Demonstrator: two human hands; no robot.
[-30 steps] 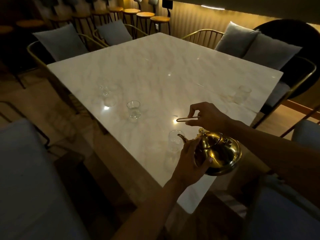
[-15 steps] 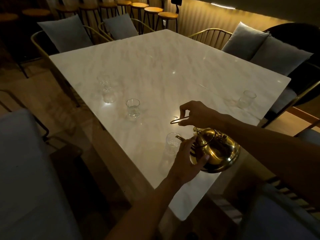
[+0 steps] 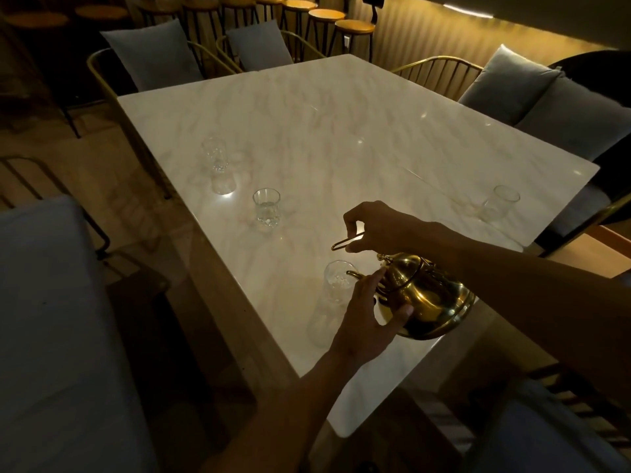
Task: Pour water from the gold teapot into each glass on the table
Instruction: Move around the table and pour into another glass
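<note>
The gold teapot (image 3: 426, 298) hangs tilted over the near corner of the white marble table (image 3: 307, 124), its spout over the rim of the nearest glass (image 3: 336, 281). My right hand (image 3: 379, 227) pinches the thin wire handle above the pot. My left hand (image 3: 367, 315) presses against the pot's front side below the spout. A second glass (image 3: 266, 206) stands further left, a third glass (image 3: 214, 154) beyond it, and a fourth glass (image 3: 500, 203) near the right edge. Any stream of water is too dim to make out.
Gold-framed chairs with grey cushions (image 3: 153, 52) ring the table, and a cushioned bench (image 3: 553, 107) runs along the right side. Round wooden bar stools (image 3: 353, 27) line the back wall. A grey seat (image 3: 51, 319) sits close at the near left.
The teapot has tipped further toward the nearest glass, spout now at its rim. Both hands keep their hold. The view has shifted slightly right and down.
</note>
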